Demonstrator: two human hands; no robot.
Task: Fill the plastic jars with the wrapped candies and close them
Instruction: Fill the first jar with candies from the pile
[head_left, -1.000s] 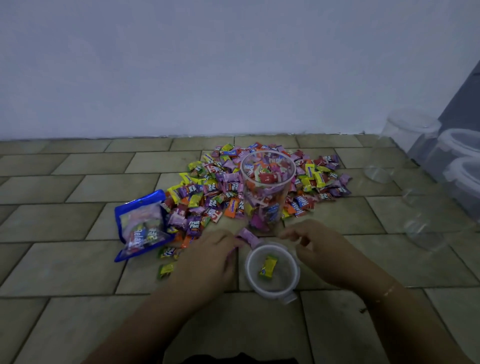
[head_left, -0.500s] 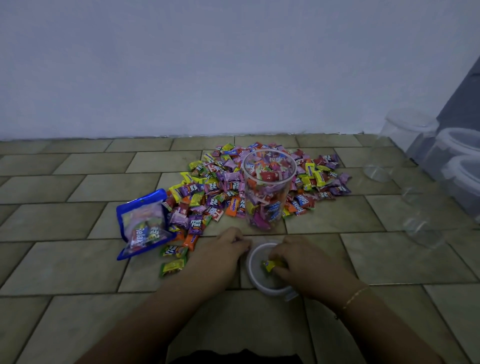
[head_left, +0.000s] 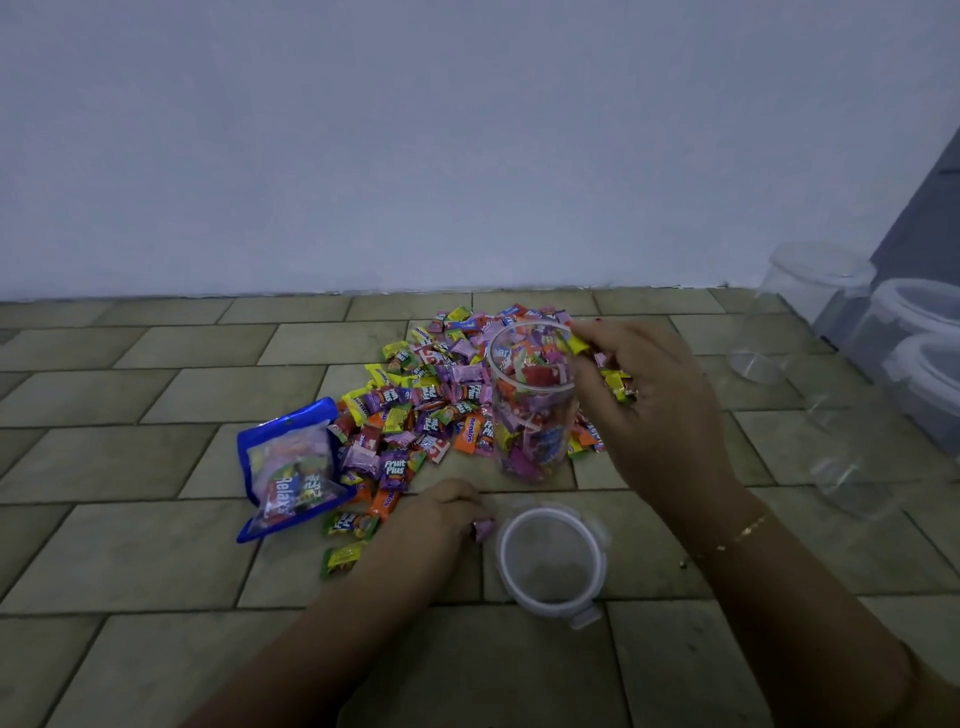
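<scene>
The right hand (head_left: 652, 400) pinches 1 yellow candy (head_left: 577, 344) at the rim of the nearly full jar (head_left: 531, 400); the left hand (head_left: 448, 512) grips a purple candy (head_left: 484, 529) beside the lid (head_left: 551, 564). Risk – a nudge tips the upright jar, or candy heaped too high blocks the lid from closing.

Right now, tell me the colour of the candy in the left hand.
Pink-purple: the wrapped candy gripped by the left hand, head view.
</scene>
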